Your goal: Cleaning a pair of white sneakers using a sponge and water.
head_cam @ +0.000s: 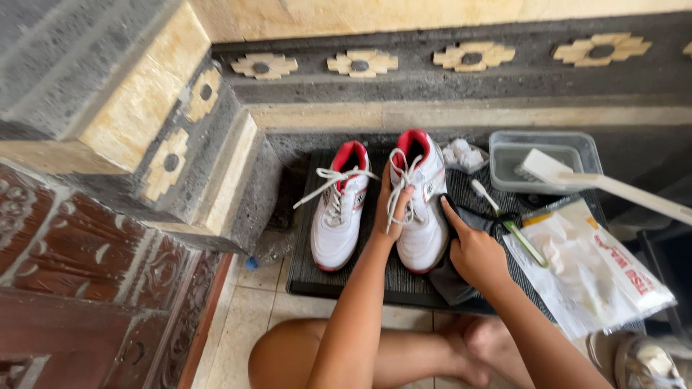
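Note:
Two white sneakers with red lining stand side by side on a dark ribbed mat (375,277). My left hand (391,205) grips the right sneaker (425,216) at its laces and upper edge. My right hand (472,248) holds a dark grey cloth (454,281) and presses it against that sneaker's outer side, index finger stretched out. The left sneaker (339,209) stands untouched, its laces loose and trailing to the left.
A toothbrush (504,216) lies right of my right hand. A plastic packet (587,270) rests on the mat's right part. Behind it sits a clear tub (504,169) with a white brush (613,186). Stone wall behind, carved wood to the left. My bare legs are below.

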